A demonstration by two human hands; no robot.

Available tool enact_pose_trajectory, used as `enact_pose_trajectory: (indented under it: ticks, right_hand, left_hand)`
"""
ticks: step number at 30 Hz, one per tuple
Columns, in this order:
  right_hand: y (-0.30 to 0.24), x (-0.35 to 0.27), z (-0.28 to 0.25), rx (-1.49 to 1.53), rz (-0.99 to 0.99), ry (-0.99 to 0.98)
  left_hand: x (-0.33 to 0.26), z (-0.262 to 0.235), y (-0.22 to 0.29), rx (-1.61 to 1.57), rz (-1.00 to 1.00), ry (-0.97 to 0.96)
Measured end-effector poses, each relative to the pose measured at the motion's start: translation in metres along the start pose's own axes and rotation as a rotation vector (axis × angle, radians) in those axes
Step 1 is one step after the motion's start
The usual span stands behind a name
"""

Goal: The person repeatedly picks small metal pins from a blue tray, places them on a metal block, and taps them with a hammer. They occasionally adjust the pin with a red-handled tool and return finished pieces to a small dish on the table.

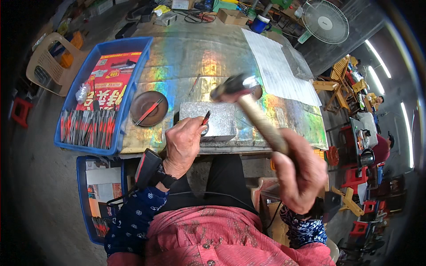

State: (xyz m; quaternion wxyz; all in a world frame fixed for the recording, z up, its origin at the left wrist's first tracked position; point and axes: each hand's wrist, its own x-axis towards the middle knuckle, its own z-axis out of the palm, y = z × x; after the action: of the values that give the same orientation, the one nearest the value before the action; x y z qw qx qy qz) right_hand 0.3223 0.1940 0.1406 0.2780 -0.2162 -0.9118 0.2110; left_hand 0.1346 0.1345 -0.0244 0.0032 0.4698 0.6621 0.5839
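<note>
My left hand (pixel 182 142) pinches a slim red-and-black tool (pixel 206 117), its dark tip over the top of a grey metal block (pixel 224 119). Most of that tool is hidden by my fingers, so its exact kind is unclear. My right hand (pixel 301 175) is wrapped round the wooden handle of a hammer (pixel 258 116), held up to the right of the block. The hammer's head is smeared by motion above the block's far right corner. Left of the block, a round brown dish (pixel 141 103) holds a similar slim red-and-black piece (pixel 149 111).
A blue tray (pixel 132 91) at the left holds a row of slim red-and-black tools (pixel 88 128). Another blue tray (pixel 81 195) sits lower. White sheeting (pixel 275 66) covers the far right tabletop. A fan (pixel 325 22), a beige chair (pixel 55 62) and stools surround the table.
</note>
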Motion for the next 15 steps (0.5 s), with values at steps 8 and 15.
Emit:
enact_pose_trajectory:
  ticks: [8,15]
  right_hand:
    - [0.015,0.003,0.02,0.059,0.074,-0.118]
    - [0.004,0.007,0.002,0.036,0.108,-0.121]
  left_hand:
    - [0.001,-0.001,-0.002,-0.002,0.037,-0.003]
    - [0.001,0.0,-0.001,-0.036,0.025,0.007]
